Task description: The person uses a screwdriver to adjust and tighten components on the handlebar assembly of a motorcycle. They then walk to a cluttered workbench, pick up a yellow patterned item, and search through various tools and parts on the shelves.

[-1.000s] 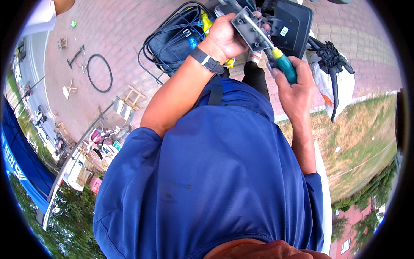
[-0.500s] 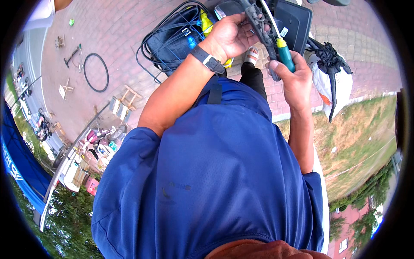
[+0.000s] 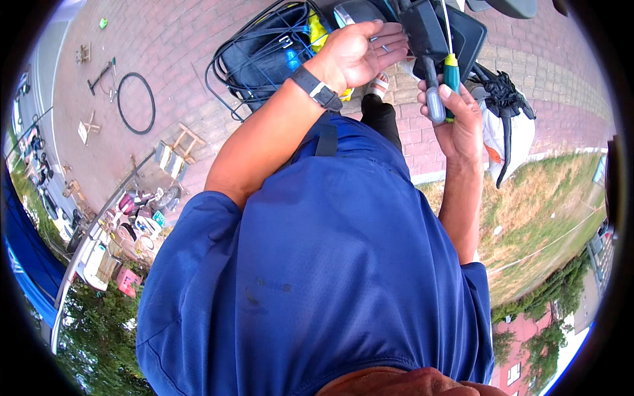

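Observation:
My left hand (image 3: 370,53) is turned palm up with its fingers stretched out, left of a dark box-like part (image 3: 422,30). Two small metal pieces that look like screws (image 3: 385,47) lie on its fingers. My right hand (image 3: 457,125) is closed around a screwdriver (image 3: 452,76) with a green and yellow handle, its shaft pointing away from me. The same hand also grips a grey rounded handle-like piece (image 3: 434,105), which lines up with the dark box-like part. Whether those two are joined, I cannot tell.
A black bag (image 3: 261,63) wrapped in dark cords stands left of my hands. To the right is a white sack (image 3: 505,135) with black straps. A bicycle wheel (image 3: 137,103), a hand pump (image 3: 100,79) and a wooden stool (image 3: 178,152) are on the brick paving at left.
My left hand has let go of the long black part and opened palm up. The right hand still holds the screwdriver, now upright beside the grey piece.

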The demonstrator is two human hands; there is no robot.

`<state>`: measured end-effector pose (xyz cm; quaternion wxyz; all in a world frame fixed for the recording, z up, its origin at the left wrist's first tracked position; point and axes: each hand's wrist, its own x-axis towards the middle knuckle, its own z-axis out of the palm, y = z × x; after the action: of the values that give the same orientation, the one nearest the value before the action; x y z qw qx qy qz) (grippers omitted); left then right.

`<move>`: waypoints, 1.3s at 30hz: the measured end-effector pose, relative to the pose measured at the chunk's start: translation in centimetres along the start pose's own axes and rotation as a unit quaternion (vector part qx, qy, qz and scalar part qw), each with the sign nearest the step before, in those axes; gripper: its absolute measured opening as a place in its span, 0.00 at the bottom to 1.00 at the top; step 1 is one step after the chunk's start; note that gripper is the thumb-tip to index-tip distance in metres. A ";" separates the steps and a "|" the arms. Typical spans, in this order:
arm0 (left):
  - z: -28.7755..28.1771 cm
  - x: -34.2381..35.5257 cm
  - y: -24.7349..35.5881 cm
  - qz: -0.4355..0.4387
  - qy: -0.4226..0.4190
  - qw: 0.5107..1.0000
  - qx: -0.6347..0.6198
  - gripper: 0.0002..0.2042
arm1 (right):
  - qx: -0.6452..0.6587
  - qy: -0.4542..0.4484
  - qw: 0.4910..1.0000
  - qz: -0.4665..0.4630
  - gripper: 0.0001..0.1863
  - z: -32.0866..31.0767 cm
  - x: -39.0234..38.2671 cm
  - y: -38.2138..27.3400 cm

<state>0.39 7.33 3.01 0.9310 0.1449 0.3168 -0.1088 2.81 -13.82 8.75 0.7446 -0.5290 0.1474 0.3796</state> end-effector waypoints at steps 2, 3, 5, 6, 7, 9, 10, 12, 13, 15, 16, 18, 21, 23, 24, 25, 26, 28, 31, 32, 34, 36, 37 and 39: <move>-0.2 -1.1 0.1 0.013 0.019 0.999 0.030 0.20 | -0.003 0.004 1.000 -0.003 0.18 0.1 0.1 0.1; -0.4 -1.8 0.4 0.016 0.026 0.999 0.037 0.19 | -0.009 0.008 1.000 -0.004 0.18 0.2 0.1 0.1; -1.1 -3.1 1.2 0.024 0.042 0.998 0.051 0.18 | -0.030 0.018 0.999 -0.008 0.18 0.7 0.0 0.2; -2.0 -3.4 1.6 0.020 0.046 0.997 0.052 0.16 | -0.043 0.024 0.999 -0.012 0.18 1.0 -0.1 0.3; -3.0 -3.8 2.0 0.033 0.040 0.996 0.069 0.16 | -0.057 0.030 0.998 -0.015 0.18 1.3 -0.1 0.4; -4.3 -4.8 2.8 0.054 0.028 0.993 0.101 0.15 | -0.084 0.043 0.995 -0.027 0.18 2.0 0.0 0.8; -4.7 -5.3 3.1 0.052 0.039 0.993 0.096 0.15 | -0.098 0.050 0.993 -0.034 0.18 2.3 0.1 1.1; -5.6 -5.9 3.7 0.061 0.050 0.988 0.135 0.15 | -0.121 0.050 0.990 -0.050 0.18 2.7 0.4 1.7; -6.1 -6.0 4.0 0.064 0.055 0.984 0.156 0.15 | -0.132 0.050 0.988 -0.058 0.18 2.9 0.5 2.1; -7.2 -6.3 4.1 0.053 0.047 0.986 0.151 0.15 | -0.201 0.071 0.975 -0.063 0.18 3.3 0.7 2.7; -7.6 -6.5 4.1 0.046 0.037 0.986 0.156 0.15 | -0.239 0.074 0.966 -0.064 0.18 3.0 1.1 3.3; -8.3 -6.6 3.6 0.032 0.026 0.984 0.173 0.14 | -0.307 0.086 0.945 -0.076 0.19 2.4 1.8 4.3; -8.8 -6.9 2.5 0.002 0.022 0.981 0.191 0.14 | -0.390 0.106 0.908 -0.111 0.24 1.2 2.6 5.6; -8.8 -7.2 1.7 -0.013 0.018 0.980 0.197 0.13 | -0.396 0.115 0.905 -0.106 0.27 1.1 2.7 5.6; -8.8 -7.4 1.2 -0.021 0.023 0.980 0.197 0.13 | -0.398 0.120 0.903 -0.110 0.27 1.2 2.7 5.6; -8.9 -7.6 0.6 -0.028 0.028 0.979 0.198 0.13 | -0.400 0.124 0.901 -0.115 0.27 1.0 2.7 5.6; -8.7 -7.8 0.1 -0.030 0.027 0.979 0.198 0.13 | -0.413 0.117 0.898 -0.100 0.27 0.6 2.8 5.5; -8.4 -8.5 -1.1 -0.033 0.027 0.980 0.197 0.12 | -0.424 0.121 0.887 -0.138 0.28 -0.8 3.5 6.9; -8.3 -9.3 -3.0 -0.030 0.034 0.980 0.193 0.13 | -0.407 0.110 0.893 -0.158 0.28 -1.5 3.4 7.4; -8.2 -9.5 -3.7 -0.026 0.041 0.980 0.195 0.13 | -0.409 0.108 0.891 -0.167 0.28 -1.9 3.6 7.6; -8.6 -9.6 -5.7 -0.020 0.045 0.980 0.192 0.13 | -0.405 0.107 0.884 -0.208 0.28 -3.1 4.2 8.6; -8.5 -10.1 -7.7 -0.012 0.059 0.983 0.176 0.13 | -0.407 0.089 0.879 -0.232 0.28 -3.6 4.7 9.0; -8.3 -10.4 -8.9 -0.007 0.066 0.984 0.168 0.13 | -0.409 0.080 0.876 -0.244 0.28 -3.8 4.9 9.1; -7.8 -11.0 -11.3 0.006 0.079 0.986 0.145 0.13 | -0.414 0.057 0.865 -0.277 0.28 -4.3 5.2 9.4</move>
<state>-15.84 0.58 1.69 0.8729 0.2882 0.3695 -0.1357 0.32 -14.14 -2.51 0.5218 -0.8286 -0.1336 0.1526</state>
